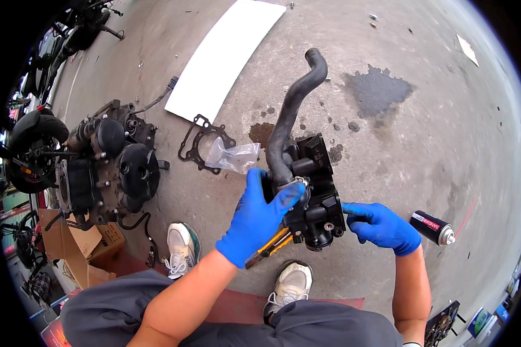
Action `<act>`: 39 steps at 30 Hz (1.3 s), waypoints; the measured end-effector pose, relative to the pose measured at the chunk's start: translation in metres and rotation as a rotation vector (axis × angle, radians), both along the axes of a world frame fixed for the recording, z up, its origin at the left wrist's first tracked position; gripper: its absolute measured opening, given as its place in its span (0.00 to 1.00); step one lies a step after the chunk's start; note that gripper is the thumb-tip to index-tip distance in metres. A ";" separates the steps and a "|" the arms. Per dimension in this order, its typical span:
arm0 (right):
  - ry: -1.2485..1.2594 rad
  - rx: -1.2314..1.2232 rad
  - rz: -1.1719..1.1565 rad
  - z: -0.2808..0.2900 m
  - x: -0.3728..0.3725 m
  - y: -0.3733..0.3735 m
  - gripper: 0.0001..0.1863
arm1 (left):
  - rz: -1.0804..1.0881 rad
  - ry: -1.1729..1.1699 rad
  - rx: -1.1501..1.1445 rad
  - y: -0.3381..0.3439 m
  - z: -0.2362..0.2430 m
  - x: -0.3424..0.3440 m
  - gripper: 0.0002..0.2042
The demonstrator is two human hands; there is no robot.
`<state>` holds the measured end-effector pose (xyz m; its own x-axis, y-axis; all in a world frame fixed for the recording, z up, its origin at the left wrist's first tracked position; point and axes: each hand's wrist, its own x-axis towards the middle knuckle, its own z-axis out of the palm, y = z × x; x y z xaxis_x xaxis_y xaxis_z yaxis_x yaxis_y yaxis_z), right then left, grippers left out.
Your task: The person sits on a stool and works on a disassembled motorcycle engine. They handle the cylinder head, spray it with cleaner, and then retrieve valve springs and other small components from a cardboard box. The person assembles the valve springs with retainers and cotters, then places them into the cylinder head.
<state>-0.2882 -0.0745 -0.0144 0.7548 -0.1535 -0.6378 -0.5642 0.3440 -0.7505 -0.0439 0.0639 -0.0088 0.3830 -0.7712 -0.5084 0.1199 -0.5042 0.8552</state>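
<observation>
My left hand point(261, 211), in a blue glove, is closed around the near left side of a black engine part point(314, 214) that looks like a cylinder head. The thumb lies by a metal clamp at the foot of a thick, curved black rubber hose point(291, 110). This hose rises from the part and bends to the right at its top. At the part's right side is my right hand point(383, 226), also blue-gloved, holding nothing. Its index finger points out and meets or nearly meets the part's side; the other fingers are curled.
A motorcycle engine point(110, 165) sits on the concrete at left, above an opened cardboard box point(90, 246). Ahead lie a white board point(223, 58), a gasket point(200, 144) and a clear plastic bag point(234, 155). A spray can point(431, 227) lies at right. Yellow-handled tools point(272, 246) rest between my shoes.
</observation>
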 end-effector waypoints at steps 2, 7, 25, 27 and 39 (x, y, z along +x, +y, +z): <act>0.010 0.020 0.019 -0.005 0.005 0.002 0.32 | 0.099 0.110 -0.032 0.013 -0.018 0.006 0.27; 0.020 0.066 0.043 -0.006 0.016 0.012 0.31 | 0.201 0.231 -0.059 0.020 -0.025 0.001 0.29; 0.036 0.105 -0.333 -0.013 0.004 0.014 0.21 | 0.067 0.415 0.067 0.057 -0.049 0.069 0.18; -0.090 0.172 -0.590 -0.017 -0.004 0.025 0.12 | -0.035 0.298 0.115 0.060 -0.049 0.068 0.16; -0.489 0.159 -0.846 0.021 0.019 0.027 0.05 | -0.067 -0.276 -0.104 0.028 0.003 0.082 0.11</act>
